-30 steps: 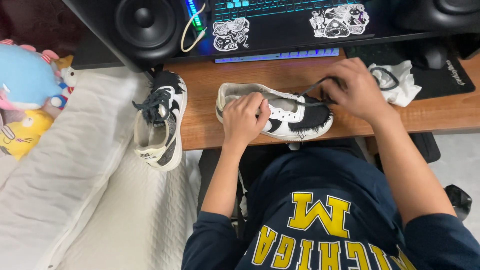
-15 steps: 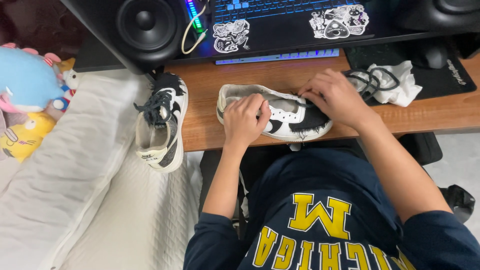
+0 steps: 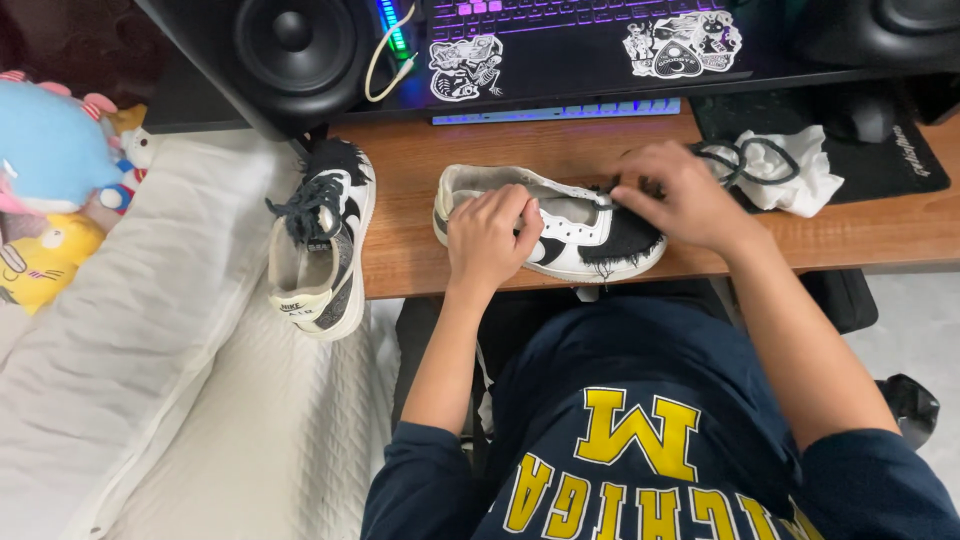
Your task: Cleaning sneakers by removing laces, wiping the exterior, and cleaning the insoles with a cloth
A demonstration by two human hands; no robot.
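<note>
At frame centre I see the white-and-black leather sneaker (image 3: 560,225) lying lengthwise across the wooden bench (image 3: 420,190), toe right. My left hand (image 3: 490,235) is clamped on its near side; my right hand (image 3: 680,195), fingers together, presses its frayed black toe.

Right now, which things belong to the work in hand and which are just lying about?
In hand:
- left hand gripping the white-and-black sneaker on the desk
- right hand at its toe end
- loose dark lace on white cloth

Lying about:
- second sneaker
- speaker
- keyboard
- plush toys
</note>
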